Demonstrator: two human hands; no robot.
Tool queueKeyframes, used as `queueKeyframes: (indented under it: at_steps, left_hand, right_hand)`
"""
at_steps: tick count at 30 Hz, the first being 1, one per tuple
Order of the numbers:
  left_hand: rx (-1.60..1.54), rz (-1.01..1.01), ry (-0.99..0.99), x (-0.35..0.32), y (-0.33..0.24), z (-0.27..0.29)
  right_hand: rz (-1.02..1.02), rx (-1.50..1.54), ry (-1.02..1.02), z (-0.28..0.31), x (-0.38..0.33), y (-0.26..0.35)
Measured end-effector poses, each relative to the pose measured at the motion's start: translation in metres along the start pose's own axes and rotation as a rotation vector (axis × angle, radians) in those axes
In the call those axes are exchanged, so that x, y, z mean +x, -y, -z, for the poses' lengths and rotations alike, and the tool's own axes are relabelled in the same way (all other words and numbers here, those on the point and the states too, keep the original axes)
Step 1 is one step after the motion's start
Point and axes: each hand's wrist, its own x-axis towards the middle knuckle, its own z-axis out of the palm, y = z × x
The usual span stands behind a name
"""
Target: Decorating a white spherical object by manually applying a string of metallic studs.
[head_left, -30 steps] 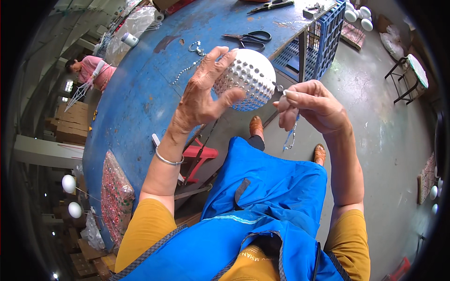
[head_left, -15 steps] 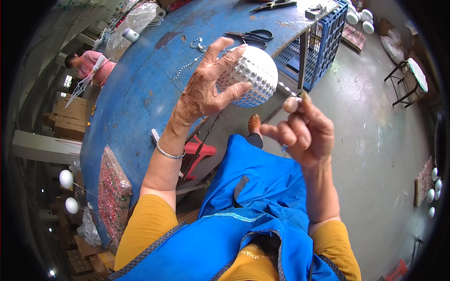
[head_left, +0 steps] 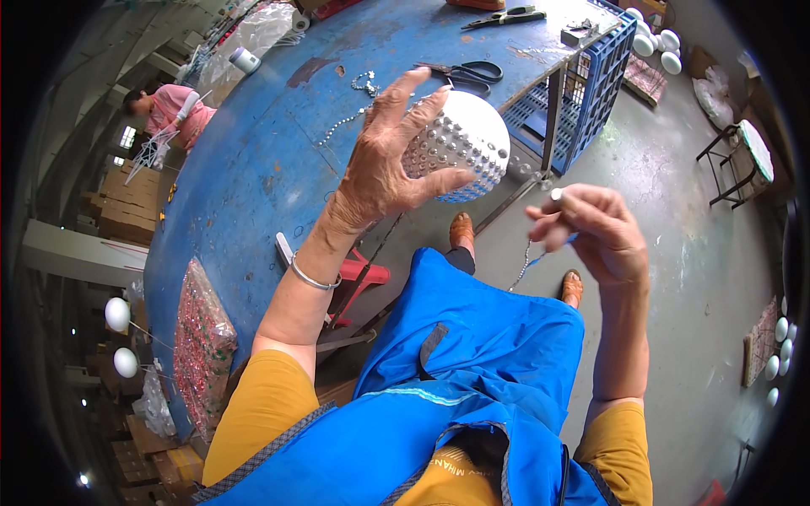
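My left hand (head_left: 384,160), a bangle on its wrist, grips a white ball (head_left: 477,118) with fingers and thumb spread around its side. Rows of silvery beads cover the ball's lower part; its upper right is bare white. Lower right of the ball, my right hand (head_left: 603,232) is closed, thumb and fingers pinching a bead string (head_left: 525,266). Part of that string hangs below the fingers, and a blurred stretch runs up towards the ball. On the blue table (head_left: 253,160) behind the ball lie black-handled scissors (head_left: 472,74) and a loose bead strand (head_left: 342,126).
Pliers (head_left: 506,17) and a small metal block (head_left: 580,34) lie at the table's far end, beside a blue crate (head_left: 582,110). A stool (head_left: 747,160) stands on the right. Left, a person in pink (head_left: 173,114) works beyond the table. A red plastic piece (head_left: 367,278) sits below the edge.
My right hand has moved right and slightly down, drawing away from the ball with the bead string. My left hand and the ball have shifted slightly right in view.
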Motion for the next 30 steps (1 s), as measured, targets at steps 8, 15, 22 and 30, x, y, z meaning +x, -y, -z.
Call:
queueKeyframes:
  at_steps: [8,15,22,30]
  left_hand:
    - [-0.079,0.045,-0.016,0.002,-0.001,-0.009]
    - [-0.068,-0.013,-0.045,0.002,0.003,0.002]
    - [-0.018,-0.042,-0.034,0.004,-0.005,-0.009]
    - [-0.004,-0.075,-0.008,0.001,-0.006,0.000]
  right_hand:
    - [-0.039,-0.034,-0.065,-0.006,-0.006,0.014]
    - [0.460,-1.074,-0.420,-0.025,-0.016,-0.007]
    - [1.244,-1.755,-0.599,-0.020,0.004,0.029]
    - [1.189,-1.757,-0.691,0.011,0.001,-0.027]
